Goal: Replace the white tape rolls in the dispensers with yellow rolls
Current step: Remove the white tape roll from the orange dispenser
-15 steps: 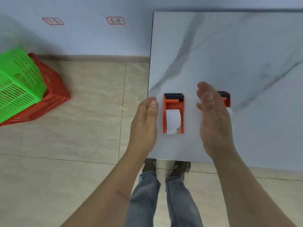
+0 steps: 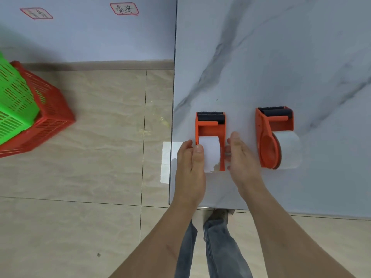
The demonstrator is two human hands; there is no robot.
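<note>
Two orange tape dispensers stand on the marble table [image 2: 281,57], each with a white tape roll. The left dispenser [image 2: 210,129] holds a white roll [image 2: 210,152] between its side plates. My left hand [image 2: 190,163] presses against that dispenser's left side, thumb on the roll's edge. My right hand [image 2: 241,157] touches its right side, fingers extended. The right dispenser [image 2: 273,125] stands apart to the right with its white roll [image 2: 289,151] showing beside an orange disc. No yellow roll is in view.
A green basket [image 2: 14,101] sits stacked in a red basket [image 2: 50,117] on the tiled floor at the left. The table's left edge runs just beside my left hand. My legs and shoes show below the table's front edge.
Both hands have closed in from either side onto the left dispenser. The view has come closer, and the right dispenser, hidden behind my right hand before, is now in full view.
</note>
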